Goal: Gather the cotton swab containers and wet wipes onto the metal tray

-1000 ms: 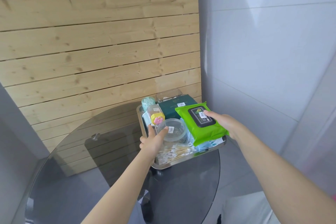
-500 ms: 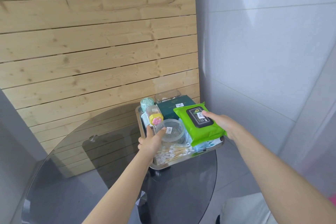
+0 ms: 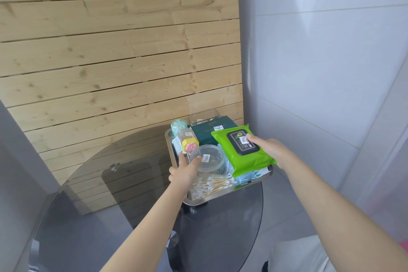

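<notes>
A metal tray [image 3: 199, 201] sits at the far right of a round dark glass table. My right hand [image 3: 270, 150] grips a green wet wipes pack [image 3: 241, 160] with a black lid, lying over pale blue packs on the tray's right side. My left hand [image 3: 184, 172] holds a round clear swab container [image 3: 209, 158] at its left side, thumb on its lid. Loose-looking wooden swabs in a clear box [image 3: 212, 185] lie at the tray's front. A yellow-capped container [image 3: 187, 141], a teal one [image 3: 178, 125] and a dark green box [image 3: 208, 133] stand behind.
A clear rectangular box [image 3: 204, 116] stands at the tray's back against the wooden slat wall [image 3: 114, 62]. A grey-white tiled wall [image 3: 320, 62] rises to the right. The glass table [image 3: 110, 216] spreads left and toward me.
Both hands and the tray's contents hold nearly the same places; the view has only shifted slightly.
</notes>
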The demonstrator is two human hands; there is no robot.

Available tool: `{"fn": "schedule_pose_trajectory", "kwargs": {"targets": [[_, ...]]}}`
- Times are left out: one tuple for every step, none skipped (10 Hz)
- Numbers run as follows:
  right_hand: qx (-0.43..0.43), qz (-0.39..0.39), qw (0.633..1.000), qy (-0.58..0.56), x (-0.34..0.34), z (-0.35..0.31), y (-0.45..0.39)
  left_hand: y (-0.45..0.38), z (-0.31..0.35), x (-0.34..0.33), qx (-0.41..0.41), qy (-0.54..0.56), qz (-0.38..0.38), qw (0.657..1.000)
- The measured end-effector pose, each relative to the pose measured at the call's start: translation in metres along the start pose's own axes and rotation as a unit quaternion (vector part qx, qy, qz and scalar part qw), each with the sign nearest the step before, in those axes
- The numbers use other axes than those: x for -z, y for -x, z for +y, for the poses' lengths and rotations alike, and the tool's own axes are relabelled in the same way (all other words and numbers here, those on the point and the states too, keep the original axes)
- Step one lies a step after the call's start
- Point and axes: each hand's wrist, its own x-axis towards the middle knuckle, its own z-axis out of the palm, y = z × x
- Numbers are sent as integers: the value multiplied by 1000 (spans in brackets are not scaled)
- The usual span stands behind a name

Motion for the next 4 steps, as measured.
{"fn": "schedule_pose_trajectory", "kwargs": {"targets": [[48,28,998,39,0,-2,-1,-1,-1,4,-3,-6,-1,1000],[96,80,988,89,-6,-8,3,5,-1,11,-18,-7,-12,1000],[167,164,967,104,-14,-26,25,12,0,29,-54,-14,4,998],[302,204,931,5,-15,-55,63,30,9,54,-84,-24,49,995]]}}
